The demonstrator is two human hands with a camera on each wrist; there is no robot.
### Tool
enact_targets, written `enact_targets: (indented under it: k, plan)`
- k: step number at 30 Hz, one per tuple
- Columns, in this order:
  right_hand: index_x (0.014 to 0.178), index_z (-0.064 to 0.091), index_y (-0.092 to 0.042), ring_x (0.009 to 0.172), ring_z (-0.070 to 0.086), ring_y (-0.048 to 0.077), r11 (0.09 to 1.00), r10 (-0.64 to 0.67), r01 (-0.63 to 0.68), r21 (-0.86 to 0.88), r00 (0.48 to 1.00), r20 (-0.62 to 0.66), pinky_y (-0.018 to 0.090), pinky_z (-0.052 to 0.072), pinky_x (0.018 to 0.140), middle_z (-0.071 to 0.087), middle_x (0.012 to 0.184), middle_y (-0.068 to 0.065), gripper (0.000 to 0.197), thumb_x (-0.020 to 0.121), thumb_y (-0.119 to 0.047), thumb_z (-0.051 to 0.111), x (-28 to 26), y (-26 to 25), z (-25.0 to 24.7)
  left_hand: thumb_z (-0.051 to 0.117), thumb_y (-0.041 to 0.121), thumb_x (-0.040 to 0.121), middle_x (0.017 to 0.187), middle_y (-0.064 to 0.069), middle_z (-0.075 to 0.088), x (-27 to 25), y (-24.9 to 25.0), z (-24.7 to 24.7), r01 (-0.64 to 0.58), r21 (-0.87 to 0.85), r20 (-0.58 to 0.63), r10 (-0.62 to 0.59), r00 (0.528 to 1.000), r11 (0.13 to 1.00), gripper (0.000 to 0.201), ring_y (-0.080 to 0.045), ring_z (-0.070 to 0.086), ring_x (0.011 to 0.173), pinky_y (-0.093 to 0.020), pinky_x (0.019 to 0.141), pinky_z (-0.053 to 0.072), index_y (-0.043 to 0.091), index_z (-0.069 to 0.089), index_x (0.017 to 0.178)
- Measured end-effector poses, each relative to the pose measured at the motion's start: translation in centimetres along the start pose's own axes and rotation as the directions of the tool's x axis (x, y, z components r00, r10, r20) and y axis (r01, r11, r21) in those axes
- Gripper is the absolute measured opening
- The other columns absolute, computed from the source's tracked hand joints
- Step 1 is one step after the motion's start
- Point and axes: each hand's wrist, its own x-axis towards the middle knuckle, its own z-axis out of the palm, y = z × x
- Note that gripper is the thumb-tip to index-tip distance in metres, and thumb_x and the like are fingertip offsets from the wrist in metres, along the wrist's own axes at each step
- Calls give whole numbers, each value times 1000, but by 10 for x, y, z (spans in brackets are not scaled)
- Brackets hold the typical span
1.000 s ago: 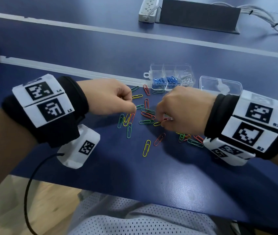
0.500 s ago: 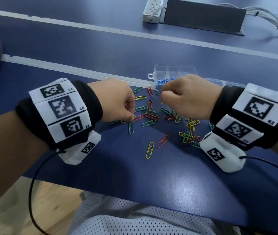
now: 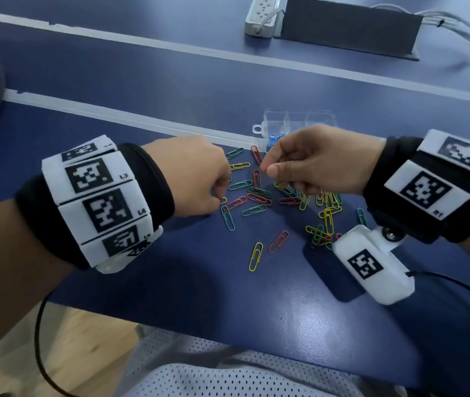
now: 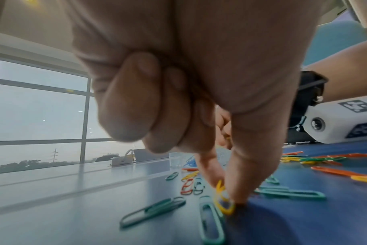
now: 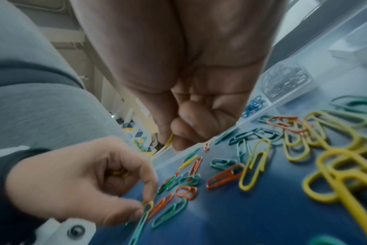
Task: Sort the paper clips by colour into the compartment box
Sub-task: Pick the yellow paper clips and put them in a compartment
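Blue table (image 3: 170,81), lit by a window on the left, with one power strip (image 3: 262,15) at the far edge. One clear box (image 3: 294,118) stood beyond the loose clips (image 3: 256,196), partly hidden by the right hand (image 3: 322,161). The right wrist view showed blue clips (image 5: 253,104) in one compartment and silver clips (image 5: 283,82) in the one beside it. Change since a second earlier: the right hand had lifted off the table and moved toward the box, thumb and forefinger pinching one yellow clip (image 5: 169,140), the other fingers curled. The left hand (image 3: 187,179) had dropped its thumb and forefinger onto another yellow clip (image 4: 222,200), pinching it while it was tipped up on the surface. More yellow appeared to be tucked under that hand's curled fingers; how many could not be told. Judged meaning: yellow was the colour then in hand, one clip on its way to a compartment and one about to leave the table, with green and orange untouched. Count on the table, head view: roughly seven green, roughly seven orange-red, three yellow lying singly. A tangled yellow heap under the right wrist overlapped too much for a firm number. No loose blue or silver clips were seen.
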Motion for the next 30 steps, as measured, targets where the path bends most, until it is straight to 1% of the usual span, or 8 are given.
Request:
enact_targets:
  k: [4,7,13,16,19,23,26,30]
  plan:
    - [84,68,-15,58,55,20,993,38,-26,112,993,-112,22,50,52,62,72,8,7,87,-15,62,5,1,-15,57,28,78,57,10,46,1,2,0,10,-13,50,-9,999,1000,7,-11,45,62,-23,63,38,23,55,72]
    - [90,69,-8,67,63,26,994,76,-50,98,958,-275,33,58,69,67,75,9,10,87,-15,62,14,3,-30,59,27,74,57,7,47,5,0,-9,33,-176,23,-30,999,984,14,-5,42,54,-24,55,35,21,49,64]
    - [81,74,-18,84,72,22,990,103,-133,-48,911,-400,40,56,88,75,87,7,5,80,-21,69,38,-11,-52,58,26,73,54,3,52,46,3,-37,36,-458,-32,-57,998,888,9,-2,49,40,-14,50,44,21,54,66]
    - [87,74,-17,80,72,19,985,133,-167,-52,907,-400,36,58,84,75,91,7,9,78,-17,71,47,-21,-59,59,23,78,66,0,56,74,5,-49,44,-526,-62,-90,994,849,9,-17,54,54,-30,71,55,22,58,70]
    - [93,71,-13,64,68,12,982,162,-186,-39,925,-345,32,59,80,73,83,2,13,80,-15,69,55,-26,-63,60,22,81,80,-2,63,94,9,-58,67,-457,-109,-130,986,887,5,-13,52,52,-23,58,46,24,65,82]
    - [112,65,-4,77,68,20,976,204,-219,-9,921,-332,35,58,84,68,92,7,31,82,-12,64,61,-26,-66,63,19,81,79,-3,66,109,13,-63,86,-382,-121,-142,982,920,14,-12,50,50,-18,46,42,20,70,93]
    - [96,66,-6,72,68,19,970,242,-241,43,917,-317,30,59,71,66,84,5,17,81,-15,64,60,-25,-68,68,18,81,68,0,61,110,15,-65,97,-386,-84,-140,987,917,16,-15,54,52,-11,28,37,22,65,96]
    - [70,57,-13,60,61,14,962,271,-244,124,910,-315,20,54,54,64,55,-1,18,87,-19,57,58,-26,-73,70,15,79,92,-1,69,110,17,-64,83,-382,-72,-119,990,920,39,-24,68,77,-22,52,45,21,57,116]
